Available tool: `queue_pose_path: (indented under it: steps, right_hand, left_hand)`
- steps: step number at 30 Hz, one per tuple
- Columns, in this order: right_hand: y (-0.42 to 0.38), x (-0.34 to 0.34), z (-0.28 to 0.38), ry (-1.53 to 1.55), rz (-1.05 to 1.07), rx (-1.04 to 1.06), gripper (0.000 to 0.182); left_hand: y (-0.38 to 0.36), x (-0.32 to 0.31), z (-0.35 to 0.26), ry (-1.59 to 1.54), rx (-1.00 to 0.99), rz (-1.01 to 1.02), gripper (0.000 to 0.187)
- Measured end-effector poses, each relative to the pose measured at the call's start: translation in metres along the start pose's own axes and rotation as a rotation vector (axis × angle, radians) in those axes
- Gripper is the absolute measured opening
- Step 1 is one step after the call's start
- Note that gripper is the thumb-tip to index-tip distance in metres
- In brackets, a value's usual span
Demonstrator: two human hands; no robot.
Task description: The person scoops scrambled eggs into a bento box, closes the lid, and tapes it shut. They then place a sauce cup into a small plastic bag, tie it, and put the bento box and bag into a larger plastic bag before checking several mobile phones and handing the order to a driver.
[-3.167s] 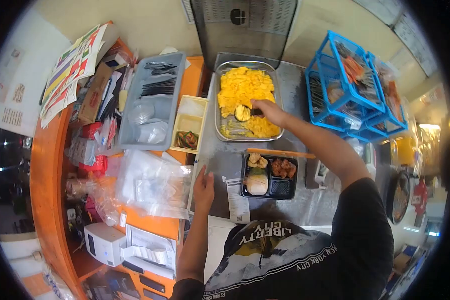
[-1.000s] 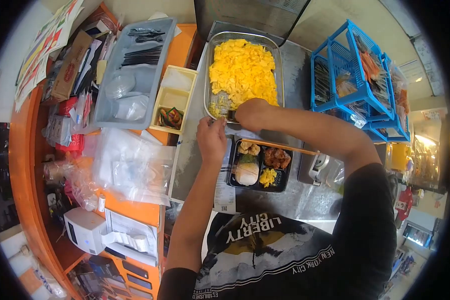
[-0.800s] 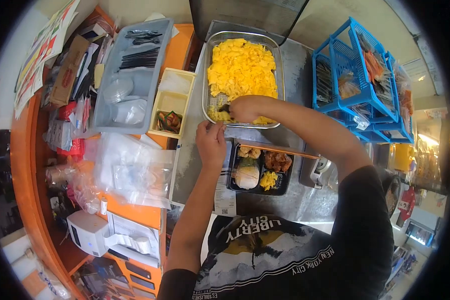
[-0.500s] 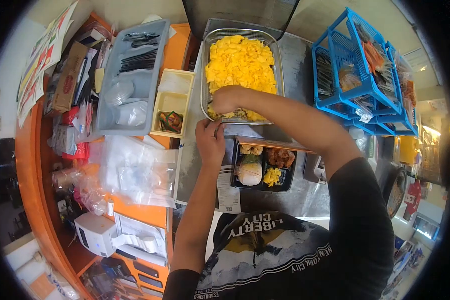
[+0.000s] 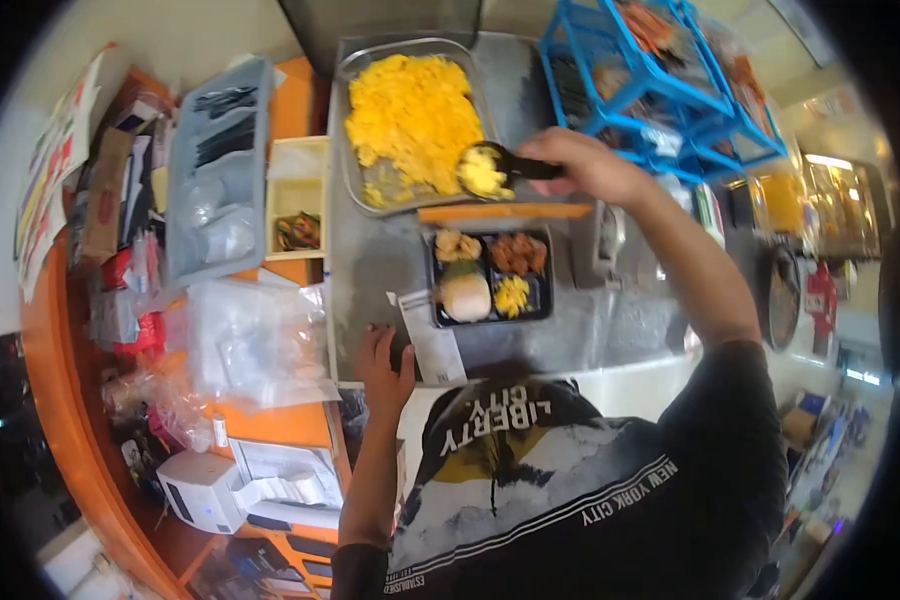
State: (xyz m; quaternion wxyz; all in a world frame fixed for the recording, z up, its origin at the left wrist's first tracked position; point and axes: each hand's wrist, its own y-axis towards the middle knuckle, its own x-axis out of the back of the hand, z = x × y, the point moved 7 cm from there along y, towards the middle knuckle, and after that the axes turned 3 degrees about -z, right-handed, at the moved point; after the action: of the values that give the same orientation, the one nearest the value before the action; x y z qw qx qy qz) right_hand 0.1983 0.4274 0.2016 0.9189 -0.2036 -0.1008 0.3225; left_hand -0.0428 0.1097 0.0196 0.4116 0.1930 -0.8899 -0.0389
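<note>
In the head view my right hand (image 5: 595, 168) is closed around the black handle of a serving spoon (image 5: 518, 166). Yellow scrambled egg (image 5: 484, 172) fills the spoon's bowl, which is over the lower right corner of a metal tray (image 5: 485, 100). More scrambled egg (image 5: 410, 115) is heaped in that tray, with its near end partly bare. Below the spoon stands a black compartment box (image 5: 492, 322) holding fried pieces (image 5: 518, 254), a white wrapped item (image 5: 465, 298) and a little egg (image 5: 512, 297). My left hand (image 5: 382, 365), fingers apart, is beside a printed receipt (image 5: 435, 352) and holds nothing.
An orange strip (image 5: 505, 213) lies between tray and box. Blue baskets (image 5: 610, 115) with packets stand at the right. To the left are a grey bin of utensils (image 5: 175, 220), a cream container (image 5: 298, 190), plastic bags (image 5: 245, 340) and a white label printer (image 5: 200, 490).
My right hand has moved from inside the tray to its right, lifting a spoonful of egg. My left hand has left the tray's edge and come down towards me. The camera view has shifted.
</note>
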Motion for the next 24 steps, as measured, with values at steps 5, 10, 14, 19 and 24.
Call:
queue_pose_path:
  steps: [5, 10, 14, 19, 24]
  right_hand:
    - [-0.134, 0.002, -0.056, 0.024, -0.099, -0.271, 0.028]
    - [-0.142, -0.048, -0.194, -0.768, -0.436, 0.170, 0.021]
    - [-0.131, -0.074, -0.239, -1.141, -0.688, 0.229, 0.014]
    - [-0.143, -0.088, -0.237, -1.187, -0.670, 0.192, 0.015]
    - [-0.155, -0.087, -0.226, -1.287, -0.608, 0.256, 0.017]
  left_hand:
    - [-0.012, -0.013, -0.015, 0.104, -0.123, 0.087, 0.046]
    - [-0.012, -0.025, -0.022, 0.274, -0.151, 0.147, 0.049]
    - [-0.014, -0.023, -0.022, 0.314, -0.169, 0.148, 0.051]
    - [-0.021, -0.016, -0.017, 0.193, -0.127, 0.122, 0.054]
    - [-0.003, -0.006, -0.014, 0.090, -0.082, 0.052, 0.055]
